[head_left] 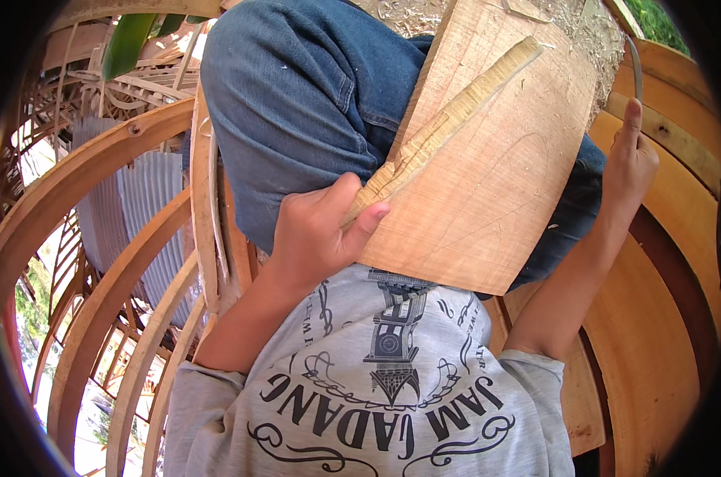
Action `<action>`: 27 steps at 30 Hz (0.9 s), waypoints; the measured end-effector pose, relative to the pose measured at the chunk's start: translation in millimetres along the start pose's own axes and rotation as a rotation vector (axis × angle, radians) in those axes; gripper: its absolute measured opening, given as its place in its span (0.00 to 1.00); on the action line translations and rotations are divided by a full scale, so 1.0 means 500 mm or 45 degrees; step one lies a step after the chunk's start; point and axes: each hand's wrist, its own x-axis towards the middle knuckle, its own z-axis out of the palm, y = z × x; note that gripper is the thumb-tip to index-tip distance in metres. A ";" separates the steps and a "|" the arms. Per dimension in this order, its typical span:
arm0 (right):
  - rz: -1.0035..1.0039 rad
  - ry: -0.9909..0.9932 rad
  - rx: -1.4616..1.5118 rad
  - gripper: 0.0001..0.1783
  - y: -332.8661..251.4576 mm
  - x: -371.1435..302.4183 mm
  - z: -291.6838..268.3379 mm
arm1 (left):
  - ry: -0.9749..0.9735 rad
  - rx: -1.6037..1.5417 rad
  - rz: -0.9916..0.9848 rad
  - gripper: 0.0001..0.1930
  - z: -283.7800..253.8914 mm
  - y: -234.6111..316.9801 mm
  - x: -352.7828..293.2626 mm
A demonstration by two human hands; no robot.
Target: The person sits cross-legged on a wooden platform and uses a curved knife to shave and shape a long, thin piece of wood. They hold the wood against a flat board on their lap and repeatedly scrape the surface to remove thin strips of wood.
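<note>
My left hand (319, 226) is closed round the lower end of a rough, pale yellow-brown wooden stick (461, 110), thumb on one side. The stick slants up to the right across a flat wooden board (488, 211), its far end frayed. That board lies over my lap, its near edge against my shirt. Raised at the right, away from the stick, my right hand (632, 159) grips a knife with a thin, slightly curved blade (636, 67) pointing up. The thumb stretches up along the knife, and the fingers hide its handle.
Wood shavings (591, 40) lie beyond the board and a few on it. My bent knee in blue jeans (289, 87) rises left of the board. Curved wooden ribs (90, 179) stand at the left, with corrugated sheets (150, 207) beyond; curved planks (639, 342) line the right.
</note>
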 end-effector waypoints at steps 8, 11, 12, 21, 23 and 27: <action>-0.563 -0.450 -0.224 0.36 -0.094 -0.172 0.039 | 0.034 -0.008 -0.080 0.17 0.010 0.000 0.003; -0.527 -0.428 -0.319 0.38 -0.102 -0.175 0.064 | 0.058 0.011 -0.066 0.17 0.005 -0.003 0.005; -0.567 -0.389 -0.347 0.39 -0.102 -0.173 0.068 | 0.068 0.027 -0.062 0.17 0.009 -0.004 0.002; -0.591 -0.257 -0.493 0.39 -0.100 -0.111 0.076 | 0.080 0.051 -0.070 0.18 0.016 -0.008 0.001; -0.592 -0.246 -0.480 0.40 -0.099 -0.105 0.081 | 0.081 0.049 -0.070 0.18 0.014 -0.008 0.005; -0.542 -0.276 -0.475 0.41 -0.104 -0.106 0.086 | 0.110 0.042 -0.043 0.18 0.016 -0.012 0.006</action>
